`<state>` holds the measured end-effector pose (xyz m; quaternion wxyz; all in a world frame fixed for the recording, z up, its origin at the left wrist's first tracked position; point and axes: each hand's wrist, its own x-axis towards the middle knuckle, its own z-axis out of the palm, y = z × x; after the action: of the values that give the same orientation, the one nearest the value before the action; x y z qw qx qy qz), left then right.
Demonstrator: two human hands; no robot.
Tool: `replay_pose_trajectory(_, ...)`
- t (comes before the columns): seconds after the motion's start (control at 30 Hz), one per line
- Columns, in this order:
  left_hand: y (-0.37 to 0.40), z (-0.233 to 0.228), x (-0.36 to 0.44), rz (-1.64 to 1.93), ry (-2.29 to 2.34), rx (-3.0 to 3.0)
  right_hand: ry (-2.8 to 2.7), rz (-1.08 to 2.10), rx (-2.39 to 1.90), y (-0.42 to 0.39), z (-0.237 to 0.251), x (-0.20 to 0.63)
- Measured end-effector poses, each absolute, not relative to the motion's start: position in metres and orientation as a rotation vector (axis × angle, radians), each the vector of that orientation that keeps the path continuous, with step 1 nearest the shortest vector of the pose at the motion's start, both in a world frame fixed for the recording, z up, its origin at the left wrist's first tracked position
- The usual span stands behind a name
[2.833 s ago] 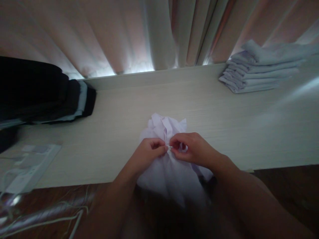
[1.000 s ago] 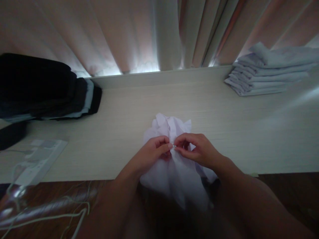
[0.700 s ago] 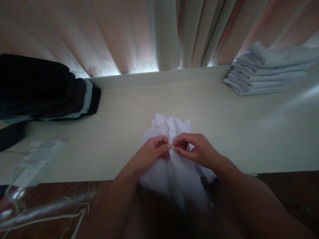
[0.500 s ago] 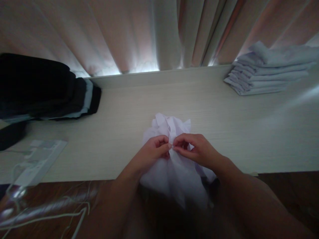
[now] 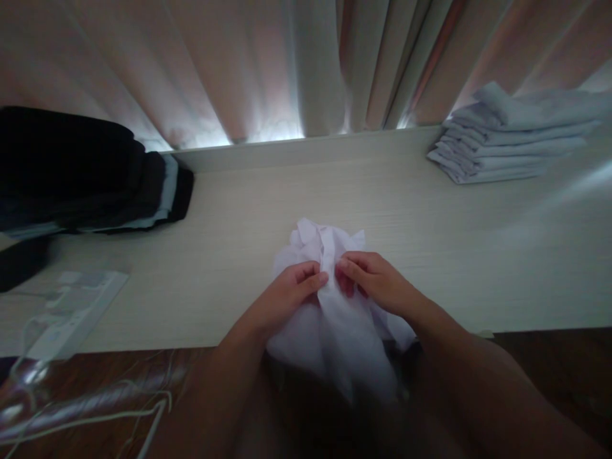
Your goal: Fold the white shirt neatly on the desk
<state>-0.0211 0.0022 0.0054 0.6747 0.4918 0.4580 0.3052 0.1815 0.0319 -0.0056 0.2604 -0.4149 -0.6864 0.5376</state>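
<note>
In my head view, the white garment lies bunched at the near edge of the desk, spilling over it toward me, between and under my hands. My left grip pinches its narrow front strip between thumb and fingers. My right grip is curled just right of that strip; I cannot tell whether it has cloth caught. A folded white stack rests by the desk's far edge, rightward.

A white garment, probably a shirt, lies bunched and creased on the surface, a folded strip running down its middle, its lower cloth extending past the near edge.
</note>
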Motion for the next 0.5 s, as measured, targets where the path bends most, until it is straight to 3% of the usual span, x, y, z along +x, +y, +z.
replay_pose_trajectory(0.13, 0.0019, 0.0045, -0.0181, 0.703, 1.052, 1.084, -1.914, 1.665, -1.032, 0.0296, -0.0073, 0.1797)
replay_pose_trajectory(0.5, 0.0022, -0.0001, -0.0140, 0.833, 0.872, 0.838, -1.868, 1.609, -1.055, 0.0324, -0.0026, 0.1866)
